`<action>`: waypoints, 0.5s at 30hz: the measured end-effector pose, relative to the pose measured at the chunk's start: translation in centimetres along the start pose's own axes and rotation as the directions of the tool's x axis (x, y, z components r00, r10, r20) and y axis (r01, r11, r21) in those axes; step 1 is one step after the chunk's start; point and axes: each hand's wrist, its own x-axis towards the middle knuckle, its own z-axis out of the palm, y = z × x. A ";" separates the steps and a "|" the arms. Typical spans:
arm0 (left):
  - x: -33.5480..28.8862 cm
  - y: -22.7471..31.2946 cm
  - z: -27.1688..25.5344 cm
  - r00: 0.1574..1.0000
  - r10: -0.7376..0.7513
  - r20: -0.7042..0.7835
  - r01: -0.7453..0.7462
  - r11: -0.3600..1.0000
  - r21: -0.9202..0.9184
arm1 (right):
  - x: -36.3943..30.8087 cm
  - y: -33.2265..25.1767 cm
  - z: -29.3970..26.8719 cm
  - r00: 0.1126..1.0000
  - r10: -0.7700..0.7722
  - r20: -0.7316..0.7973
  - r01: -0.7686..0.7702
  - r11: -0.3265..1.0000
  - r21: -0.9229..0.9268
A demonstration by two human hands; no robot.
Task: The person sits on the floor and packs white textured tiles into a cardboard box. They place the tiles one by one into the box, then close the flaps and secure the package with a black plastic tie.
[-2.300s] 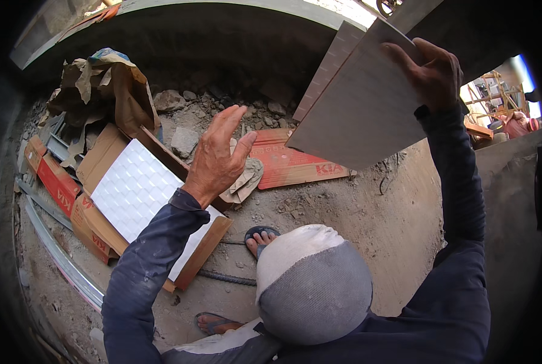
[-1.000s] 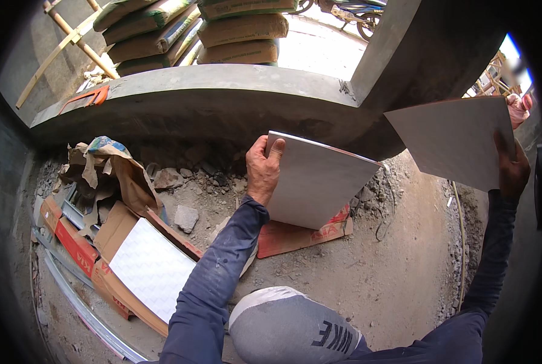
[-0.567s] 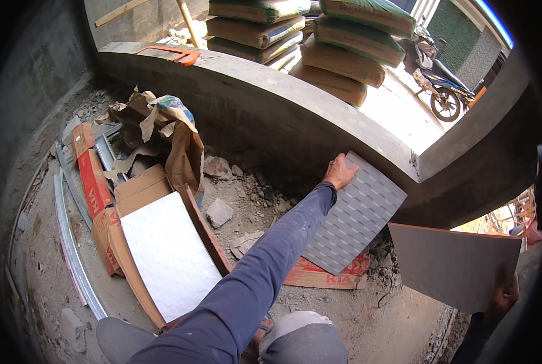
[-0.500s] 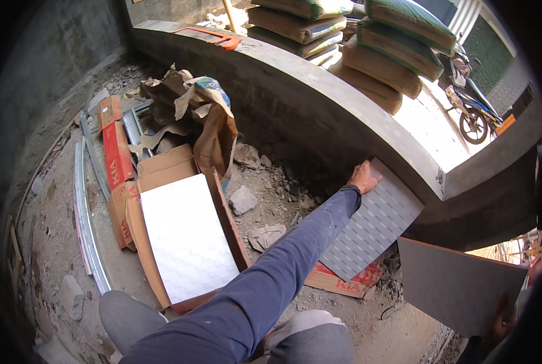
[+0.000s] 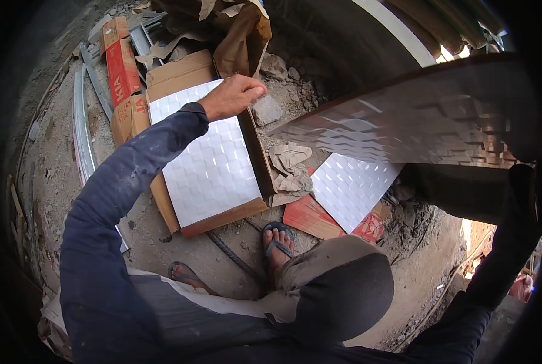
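My left hand [image 5: 233, 97] hovers over the upper right part of a white tile [image 5: 207, 164] with a raised wavy pattern, which lies in an opened cardboard box [image 5: 228, 217]. The fingers are curled together, and nothing shows in them. On the right, a large glossy tile [image 5: 404, 124] with a similar relief is held up, tilted, its reddish edge upward. My right forearm [image 5: 495, 261] reaches to that tile's right end, where the hand is mostly lost in dark shade. Below the raised tile, another white patterned tile [image 5: 354, 189] rests on a flattened red and brown carton [image 5: 307, 217].
Torn brown paper [image 5: 244, 45] is heaped behind the box, near stone chunks [image 5: 266, 110]. Metal channels [image 5: 84, 130] and a long red carton [image 5: 122, 73] lie at left. A low concrete wall [image 5: 331, 45] runs along the far side. My sandaled feet [image 5: 277, 246] stand by the box.
My left hand has let go of the tile by the wall and moved left over the boxed tile. The tile at my right has risen and swung across toward the middle. The view has tipped downward.
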 end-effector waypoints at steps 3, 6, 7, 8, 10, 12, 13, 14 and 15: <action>-9.0 0.8 -5.4 0.993 -0.051 -0.107 0.019 0.960 -0.279 | -2.2 -1.1 9.8 0.977 0.209 -0.040 -0.211 0.977 -0.025; -15.9 1.7 -7.7 0.976 -0.065 -0.209 -0.020 0.925 -0.379 | 6.3 4.1 4.8 0.979 -0.091 -0.181 0.119 0.981 0.153; -18.0 1.6 -7.6 0.966 -0.076 -0.247 -0.032 0.912 -0.408 | 12.2 5.4 0.4 0.936 -0.248 -0.250 0.302 0.931 0.206; -19.5 1.1 -7.7 0.957 -0.080 -0.279 -0.052 0.899 -0.434 | 18.4 5.1 -4.4 0.870 -0.376 -0.320 0.457 0.859 0.231; -21.6 -0.4 -7.5 0.928 -0.219 -0.301 0.107 0.931 -0.348 | 29.8 1.3 -14.6 0.680 -0.592 -0.432 0.709 0.680 0.185; -23.1 -2.4 -6.4 0.897 -0.266 -0.355 0.168 0.945 -0.282 | 37.9 -5.3 -22.1 0.476 -0.747 -0.464 0.861 0.503 0.075; -23.5 -3.4 -5.9 0.860 -0.361 -0.362 0.244 0.912 -0.329 | 40.7 -8.5 -23.9 0.386 -0.813 -0.436 0.904 0.428 0.002; -23.8 -4.4 -5.4 0.829 -0.405 -0.385 0.312 0.907 -0.283 | 42.8 -11.3 -25.0 0.309 -0.875 -0.373 0.927 0.365 -0.088; -24.0 -5.3 -4.8 0.797 -0.448 -0.405 0.380 0.893 -0.239 | 44.5 -13.6 -25.0 0.255 -0.930 -0.264 0.929 0.311 -0.199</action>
